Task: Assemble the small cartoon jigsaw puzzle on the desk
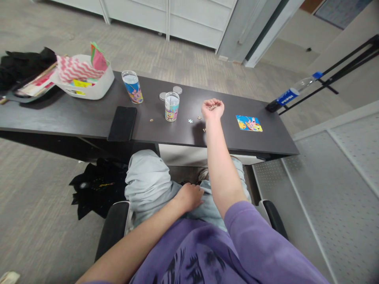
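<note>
My right hand (212,109) is raised palm up over the dark desk, its fingers curled around a small pile of puzzle pieces (212,107). My left hand (190,196) rests on my lap, its fingers lying over the grey trousers, with nothing visible in it. Near the right hand, a few loose pieces lie on the desk, one light blue piece (190,121) among them; another piece (151,120) lies farther left. A clear cartoon-printed container (172,107) stands left of the right hand, with two round lids (177,90) behind it. A colourful cartoon picture (249,123) lies flat to the right.
A taller printed container (133,87), a black phone (122,123) and a white basket (99,87) of mixed items are on the left of the desk (183,136). A Pepsi bottle (288,96) leans outward at the right edge by a black metal frame.
</note>
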`<state>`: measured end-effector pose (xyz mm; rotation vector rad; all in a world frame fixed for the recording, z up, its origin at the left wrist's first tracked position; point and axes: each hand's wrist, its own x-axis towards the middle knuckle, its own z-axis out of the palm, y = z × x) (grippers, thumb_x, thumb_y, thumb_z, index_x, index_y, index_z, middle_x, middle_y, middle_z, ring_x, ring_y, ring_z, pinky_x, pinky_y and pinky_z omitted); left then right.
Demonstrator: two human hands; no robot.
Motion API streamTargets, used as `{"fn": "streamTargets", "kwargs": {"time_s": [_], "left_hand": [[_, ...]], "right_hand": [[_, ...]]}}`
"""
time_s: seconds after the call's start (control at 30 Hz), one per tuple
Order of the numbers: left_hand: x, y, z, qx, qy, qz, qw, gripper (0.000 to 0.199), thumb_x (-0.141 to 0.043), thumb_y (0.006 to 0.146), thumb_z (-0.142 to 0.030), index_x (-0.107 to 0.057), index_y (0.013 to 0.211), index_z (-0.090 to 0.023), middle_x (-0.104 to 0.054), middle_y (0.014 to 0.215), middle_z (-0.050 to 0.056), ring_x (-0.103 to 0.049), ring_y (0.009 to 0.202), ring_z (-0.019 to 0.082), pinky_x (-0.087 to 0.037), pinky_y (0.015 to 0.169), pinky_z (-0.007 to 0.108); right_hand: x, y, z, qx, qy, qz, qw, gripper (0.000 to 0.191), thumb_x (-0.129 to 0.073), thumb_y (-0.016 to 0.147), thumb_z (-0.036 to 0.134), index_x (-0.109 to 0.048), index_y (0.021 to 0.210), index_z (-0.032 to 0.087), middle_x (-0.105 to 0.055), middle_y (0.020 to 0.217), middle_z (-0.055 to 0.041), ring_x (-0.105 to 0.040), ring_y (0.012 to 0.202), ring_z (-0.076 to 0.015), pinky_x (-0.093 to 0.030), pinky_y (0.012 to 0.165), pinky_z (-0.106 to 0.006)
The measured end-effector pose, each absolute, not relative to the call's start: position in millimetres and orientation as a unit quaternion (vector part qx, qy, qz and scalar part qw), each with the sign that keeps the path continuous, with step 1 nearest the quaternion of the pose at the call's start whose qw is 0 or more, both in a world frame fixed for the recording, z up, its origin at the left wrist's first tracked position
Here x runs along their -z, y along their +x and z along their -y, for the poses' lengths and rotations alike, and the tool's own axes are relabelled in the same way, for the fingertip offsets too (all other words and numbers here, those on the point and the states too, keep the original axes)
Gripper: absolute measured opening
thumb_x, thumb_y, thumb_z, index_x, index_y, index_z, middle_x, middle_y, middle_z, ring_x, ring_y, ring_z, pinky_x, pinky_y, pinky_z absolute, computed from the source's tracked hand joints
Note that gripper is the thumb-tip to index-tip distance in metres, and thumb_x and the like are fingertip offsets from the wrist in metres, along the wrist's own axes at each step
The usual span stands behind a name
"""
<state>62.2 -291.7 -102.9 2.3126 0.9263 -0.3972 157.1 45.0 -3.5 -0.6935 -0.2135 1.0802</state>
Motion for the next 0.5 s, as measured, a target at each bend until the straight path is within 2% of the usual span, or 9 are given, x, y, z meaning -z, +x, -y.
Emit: {"fn": "streamTargets", "kwargs": {"time_s": [0.1,0.23,0.33,0.43,0.5], "left_hand": [[103.7,63.8,291.3,0.153,0.872,-0.351,0.305,0.044,-0.09,0.124,-0.05,-0.082,0.156,-0.02,-0.084,0.154,0.014,-0.085,0.136,0.034,-0.077,0.119,0.06],[102.1,64.1,291.5,0.152,0.872,-0.35,0.307,0.045,-0.089,0.125,-0.05,-0.082,0.156,-0.02,-0.084,0.154,0.014,-0.086,0.135,0.034,-0.078,0.118,0.059],[98.4,63.6,291.7,0.15,0.873,-0.35,0.306,0.045,-0.089,0.125,-0.049,-0.082,0.157,-0.02,-0.084,0.154,0.014,-0.086,0.135,0.034,-0.078,0.117,0.059],[94.6,63.3,291.4,0.15,0.873,-0.35,0.304,0.043,-0.09,0.125,-0.049,-0.082,0.155,-0.019,-0.084,0.153,0.014,-0.086,0.134,0.033,-0.078,0.117,0.058],[93.1,63.1,291.3,0.149,0.874,-0.349,0.304,0.043,-0.089,0.125,-0.049,-0.082,0.155,-0.019,-0.085,0.152,0.014,-0.086,0.133,0.033,-0.078,0.116,0.057]], "right_hand": [[0.7,143.9,-43.0,-0.49,-0.312,0.063,0.812,0.054,-0.031,0.125,0.02,-0.023,0.072,0.03,-0.027,0.074,0.0043,-0.025,0.062,-0.0206,-0.039,0.056,-0.03],[-14.7,127.9,-49.4,-0.518,-0.28,0.085,0.804,0.052,-0.033,0.13,0.028,-0.023,0.079,0.031,-0.026,0.074,0.0066,-0.024,0.057,-0.0174,-0.036,0.052,-0.027],[-34.4,110.2,-59.0,-0.546,-0.282,0.155,0.774,0.059,-0.03,0.138,0.052,-0.024,0.082,0.032,-0.024,0.073,0.0082,-0.02,0.053,-0.0155,-0.028,0.048,-0.028],[-54.5,85.7,-65.1,-0.57,-0.284,0.254,0.728,0.071,-0.026,0.135,0.081,-0.021,0.083,0.033,-0.025,0.07,0.0083,-0.021,0.049,-0.0133,-0.025,0.048,-0.029],[-65.3,68.7,-64.8,-0.583,-0.273,0.273,0.715,0.076,-0.025,0.132,0.09,-0.02,0.082,0.033,-0.026,0.069,0.0085,-0.022,0.047,-0.0119,-0.024,0.047,-0.028]]}}
